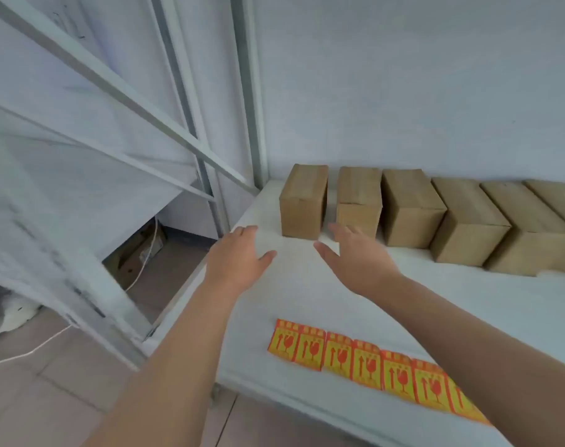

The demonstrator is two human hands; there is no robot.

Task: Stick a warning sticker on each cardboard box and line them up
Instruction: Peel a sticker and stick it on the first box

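Several brown cardboard boxes stand in a row along the back of the white table (307, 285), against the wall. The leftmost box (303, 203) stands a little apart from the second box (358, 196). My left hand (239, 256) and my right hand (355, 256) reach out over the table with fingers straight, one on each side just in front of the leftmost box, holding nothing. A strip of several yellow and orange warning stickers (355, 358) lies near the table's front edge; my right forearm covers its right end.
A white metal shelving frame (139, 130) slants across the left. The table's left edge drops to a tiled floor (64, 398) with a white cable and a cardboard piece under the frame. A pale wall (419, 91) backs the boxes.
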